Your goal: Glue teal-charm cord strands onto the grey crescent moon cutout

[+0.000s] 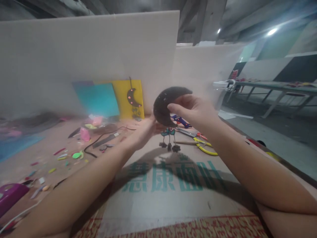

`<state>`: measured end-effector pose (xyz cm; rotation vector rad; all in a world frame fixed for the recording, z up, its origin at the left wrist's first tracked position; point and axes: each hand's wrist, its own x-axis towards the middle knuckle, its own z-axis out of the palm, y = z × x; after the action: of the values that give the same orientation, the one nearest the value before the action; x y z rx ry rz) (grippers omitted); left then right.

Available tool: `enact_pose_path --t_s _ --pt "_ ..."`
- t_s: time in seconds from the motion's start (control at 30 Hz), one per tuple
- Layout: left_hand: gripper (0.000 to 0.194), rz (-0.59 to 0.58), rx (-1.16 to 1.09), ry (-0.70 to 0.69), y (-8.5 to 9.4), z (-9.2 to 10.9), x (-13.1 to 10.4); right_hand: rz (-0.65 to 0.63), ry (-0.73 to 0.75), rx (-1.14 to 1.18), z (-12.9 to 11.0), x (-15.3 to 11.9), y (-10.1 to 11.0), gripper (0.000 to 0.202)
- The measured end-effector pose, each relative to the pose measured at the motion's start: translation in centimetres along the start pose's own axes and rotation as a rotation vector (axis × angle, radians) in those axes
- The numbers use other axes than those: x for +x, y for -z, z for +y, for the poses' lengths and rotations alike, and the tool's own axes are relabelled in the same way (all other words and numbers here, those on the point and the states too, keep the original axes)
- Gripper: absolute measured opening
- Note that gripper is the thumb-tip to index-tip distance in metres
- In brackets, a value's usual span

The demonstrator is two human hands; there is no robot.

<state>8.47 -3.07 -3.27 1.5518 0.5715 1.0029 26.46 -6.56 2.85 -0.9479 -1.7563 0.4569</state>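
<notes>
A dark crescent-moon ornament [162,104] is held up over the table, with teal pieces [168,133] and small dark flower-like dangles [169,147] hanging below it. My right hand [190,107] pinches the inner curve of the crescent between thumb and fingers. Behind the ornament's lower left edge is my left hand [148,127]; its fingers are mostly hidden, though it seems to touch the piece. A similar crescent [133,97] with pink dots shows against a yellow sheet [123,99] at the back.
Beyond my right wrist lie yellow-handled scissors [206,150], red-handled pliers [188,133] and a blue glue gun [182,120]. Coloured scraps [77,155] litter the left side. A white partition [99,49] stands behind. A lidded clear bottle [219,94] is at back right.
</notes>
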Motion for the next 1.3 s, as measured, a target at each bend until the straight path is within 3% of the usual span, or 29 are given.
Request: enact_pose_path --t_s 0.13,0.33,0.53,0.7,1.03,1.17,1.3 --pt "0.09 -0.254 -0.105 0.157 -0.4 -1.4 -0.1 0.093 0.032 -0.038 0.3 0.8 1.1 0.023" --pt "0.094 -0.294 -0.107 0.228 -0.3 -1.8 -0.3 0.155 0.05 -0.048 1.1 1.9 2.2 0.021" --pt "0.086 -0.271 -0.178 0.247 0.2 -3.6 0.1 0.166 0.054 -0.056 1.9 2.3 2.7 0.023" --pt "0.089 -0.149 -0.2 0.31 0.1 -4.5 0.4 0.169 0.081 -0.049 2.0 2.4 2.8 0.024" --pt "0.042 -0.126 0.111 0.181 -0.8 -4.3 -0.8 0.199 0.038 -0.044 1.5 2.2 2.6 0.015" --pt "0.034 -0.074 0.208 0.16 -0.7 -4.9 -0.5 0.202 0.062 -0.07 1.6 2.2 2.7 0.015" --pt "0.042 0.009 0.345 0.137 -0.2 -6.2 -0.1 0.226 0.086 -0.11 1.7 2.2 2.8 0.017"
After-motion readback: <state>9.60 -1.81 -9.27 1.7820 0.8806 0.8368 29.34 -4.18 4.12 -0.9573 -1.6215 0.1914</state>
